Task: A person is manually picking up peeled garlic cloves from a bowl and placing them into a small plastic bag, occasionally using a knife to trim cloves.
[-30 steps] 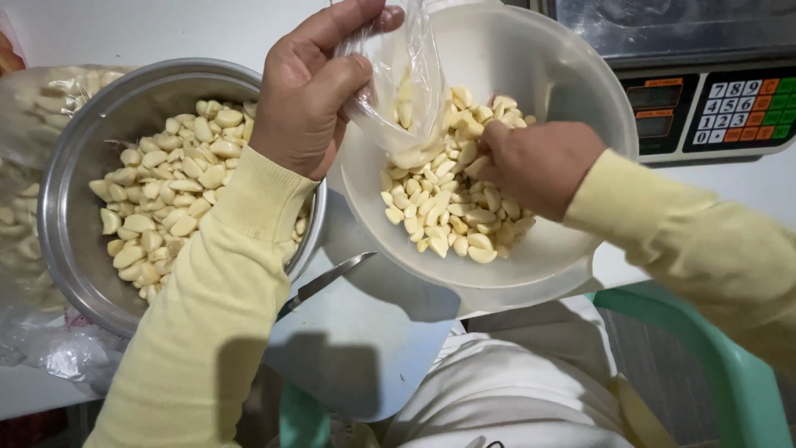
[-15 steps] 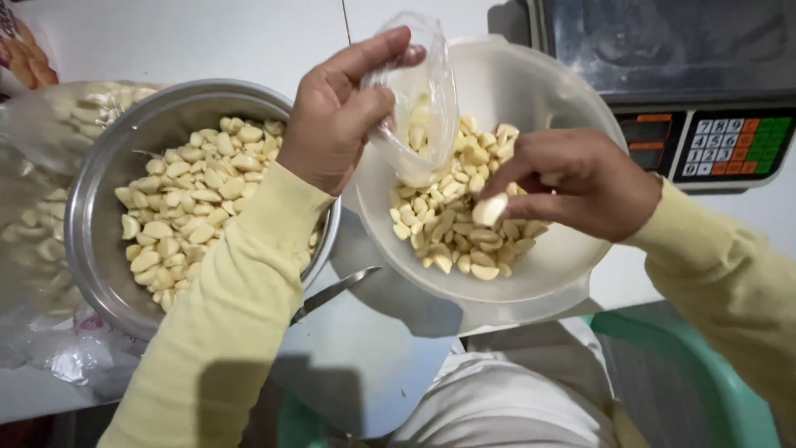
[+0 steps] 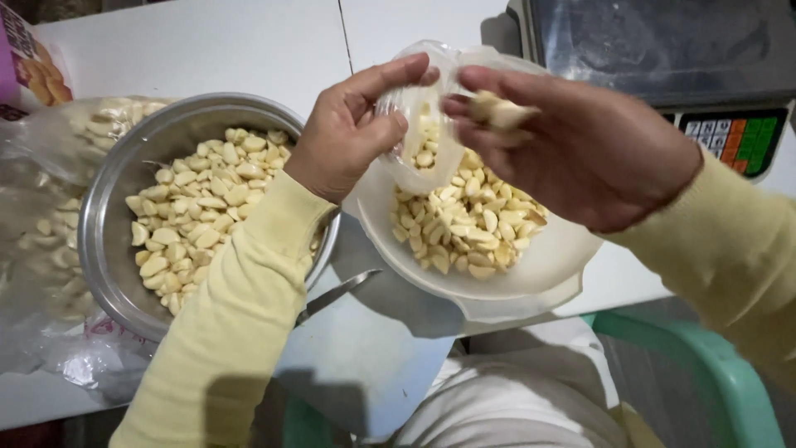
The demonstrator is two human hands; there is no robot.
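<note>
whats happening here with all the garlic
A person in yellow sleeves is bagging peeled garlic cloves. The left hand holds a small clear plastic bag open above a white plastic bowl of cloves, and the right hand brings a few cloves to the bag's mouth. The bag already holds some. A metal bowl of more cloves sits to the left, a knife lies between the bowls, and a scale stands behind.

Left hand, in a pale yellow sleeve, is reaching up from lower left with thumb and forefinger pinching together, while right hand is entering from the right, palm turned up, fingers curling closed.
</note>
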